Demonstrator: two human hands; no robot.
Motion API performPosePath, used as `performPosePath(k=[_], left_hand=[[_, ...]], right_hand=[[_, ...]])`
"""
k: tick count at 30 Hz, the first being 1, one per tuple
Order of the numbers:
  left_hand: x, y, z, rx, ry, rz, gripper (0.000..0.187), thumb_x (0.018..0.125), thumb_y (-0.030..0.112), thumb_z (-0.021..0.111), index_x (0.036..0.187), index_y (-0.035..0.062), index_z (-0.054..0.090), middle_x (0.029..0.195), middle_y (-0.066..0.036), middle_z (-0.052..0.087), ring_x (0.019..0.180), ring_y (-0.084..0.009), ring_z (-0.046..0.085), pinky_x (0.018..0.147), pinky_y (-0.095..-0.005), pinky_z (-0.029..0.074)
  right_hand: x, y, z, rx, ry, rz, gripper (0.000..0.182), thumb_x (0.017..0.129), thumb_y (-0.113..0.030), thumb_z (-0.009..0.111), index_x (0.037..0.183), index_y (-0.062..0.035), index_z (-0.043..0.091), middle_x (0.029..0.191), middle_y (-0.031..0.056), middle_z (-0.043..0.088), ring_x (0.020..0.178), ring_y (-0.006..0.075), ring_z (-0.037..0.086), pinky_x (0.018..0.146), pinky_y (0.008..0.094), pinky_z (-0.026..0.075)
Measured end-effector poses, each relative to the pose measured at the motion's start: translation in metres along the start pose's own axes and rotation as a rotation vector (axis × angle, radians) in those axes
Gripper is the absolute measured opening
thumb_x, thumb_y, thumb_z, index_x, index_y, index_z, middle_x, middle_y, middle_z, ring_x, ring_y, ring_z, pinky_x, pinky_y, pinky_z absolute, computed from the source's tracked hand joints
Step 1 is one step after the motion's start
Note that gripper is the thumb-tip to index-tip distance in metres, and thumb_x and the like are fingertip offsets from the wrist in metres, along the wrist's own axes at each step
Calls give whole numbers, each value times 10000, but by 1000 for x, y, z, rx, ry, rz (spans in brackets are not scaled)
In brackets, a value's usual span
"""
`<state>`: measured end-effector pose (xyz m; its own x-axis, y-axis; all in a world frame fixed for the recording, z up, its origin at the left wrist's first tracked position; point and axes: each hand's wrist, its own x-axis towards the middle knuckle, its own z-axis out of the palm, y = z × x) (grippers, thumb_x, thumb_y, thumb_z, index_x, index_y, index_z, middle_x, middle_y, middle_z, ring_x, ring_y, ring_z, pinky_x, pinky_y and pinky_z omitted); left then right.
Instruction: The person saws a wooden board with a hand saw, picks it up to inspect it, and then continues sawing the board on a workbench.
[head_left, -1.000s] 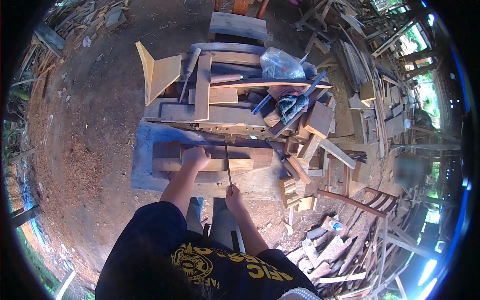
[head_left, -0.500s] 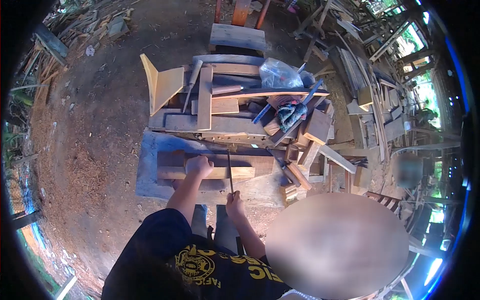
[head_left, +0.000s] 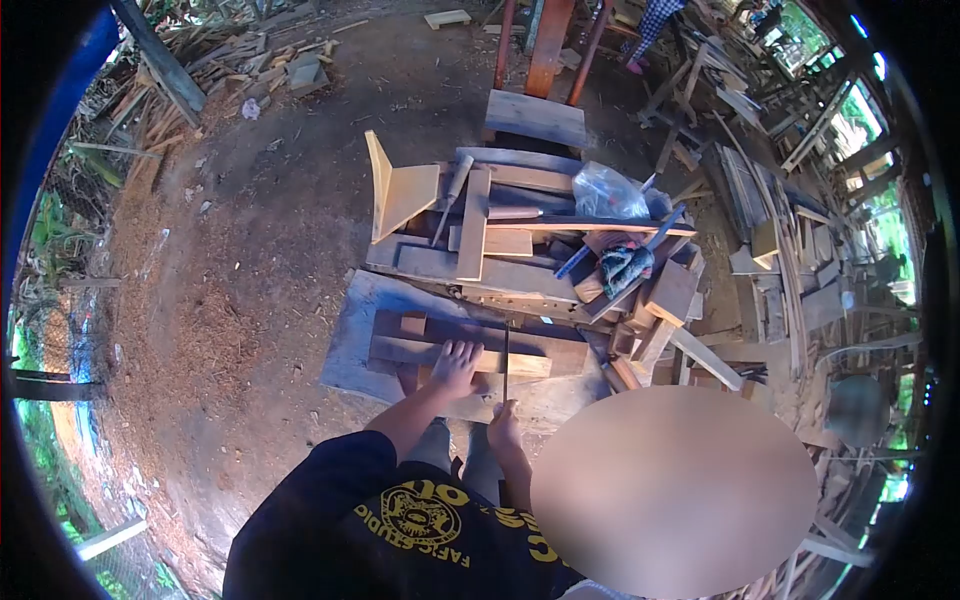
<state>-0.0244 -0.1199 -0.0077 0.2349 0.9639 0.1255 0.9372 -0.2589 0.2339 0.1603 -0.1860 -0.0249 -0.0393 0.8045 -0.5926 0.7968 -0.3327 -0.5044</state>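
My left hand (head_left: 456,369) lies with spread fingers on a long pale wooden strip (head_left: 525,364), left of the saw. The strip rests on darker boards (head_left: 568,356) on the low bench (head_left: 352,335). In my right hand (head_left: 504,424) is the handle end of a thin dark saw-like tool (head_left: 507,362), its narrow blade pointing away from me across the strip. A small wood block (head_left: 413,323) sits on the board beyond my left hand.
Behind the bench, a worktable (head_left: 420,258) holds wood pieces, a chisel (head_left: 453,198), a plastic bag (head_left: 607,192) and a crumpled cloth (head_left: 626,270). Wood scraps (head_left: 290,75) lie at the back left. A person's patterned clothing (head_left: 655,28) shows at the back right.
The view has shifted, so the bench appears further right. My left hand has gone from a closed grip to spread fingers, nearer the blade. The small block is now visible.
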Motion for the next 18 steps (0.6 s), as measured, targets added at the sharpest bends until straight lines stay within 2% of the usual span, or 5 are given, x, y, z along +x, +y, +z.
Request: performPosePath(k=[4,9,11,14,18], left_hand=[[7,4,13,15,-172,-86,560,680,297,692,1158,70,508,1102,-139,553,1060,-302,531,894,-485,385],[26,-4,13,21,-495,-135,369,780,147,595,1132,83,504,1081,-118,590,1017,-280,584,820,-466,437],[26,-4,14,24,-488,-128,353,792,152,587,1128,85,505,1084,-119,589,1013,-278,587,807,-463,444],[27,-4,17,16,-467,-134,327,809,158,572,1121,88,505,1083,-119,589,1011,-276,589,790,-460,453],[22,-5,34,-17,-380,-142,316,819,167,567,1121,100,503,1094,-126,583,1033,-278,576,793,-467,455]], right_hand=[[-9,-6,-7,-6,-8,13,241,962,-207,372,1098,-8,367,952,372,588,888,513,599,772,571,483],[-29,8,-7,-182,-66,-112,311,918,-169,442,1154,25,381,1131,404,488,892,483,613,749,532,523],[-42,2,-14,-115,-96,-67,350,898,-163,471,1176,31,384,1181,409,450,894,478,616,742,521,531],[-62,26,-9,-65,-20,-12,342,889,-158,422,1196,-18,364,889,345,613,851,523,600,714,577,485],[-87,28,-23,-55,-68,-30,327,918,-198,424,1170,0,358,970,352,590,888,516,598,748,562,494]])
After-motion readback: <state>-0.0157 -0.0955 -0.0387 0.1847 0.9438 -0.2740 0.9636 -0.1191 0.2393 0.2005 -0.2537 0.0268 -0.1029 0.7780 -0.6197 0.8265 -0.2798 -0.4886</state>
